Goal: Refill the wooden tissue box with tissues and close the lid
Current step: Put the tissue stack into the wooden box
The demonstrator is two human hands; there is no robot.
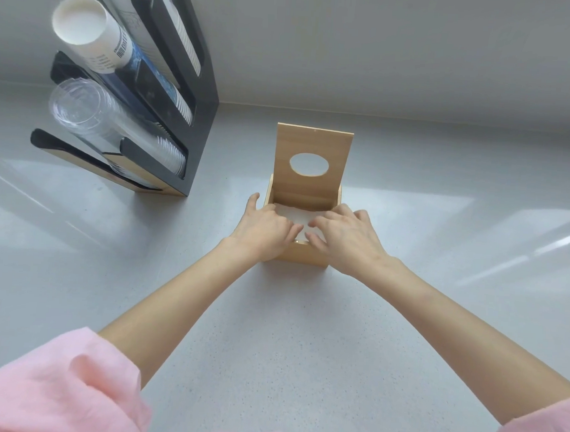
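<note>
The wooden tissue box [303, 253] stands on the grey counter in the middle of the view. Its lid [313, 144], with an oval hole, is raised upright at the back. White tissues [293, 214] lie inside the box. My left hand [265, 228] rests over the box's left rim, its fingers flat on the tissues. From the right, my right hand [345, 234] reaches in with fingertips touching the tissues. Both hands press on top of the stack rather than grip it.
A black cup dispenser [171, 94] stands at the back left, with white paper cups [88, 30] and clear plastic cups [84, 113] poking out toward me. A grey wall rises behind the counter [271, 330].
</note>
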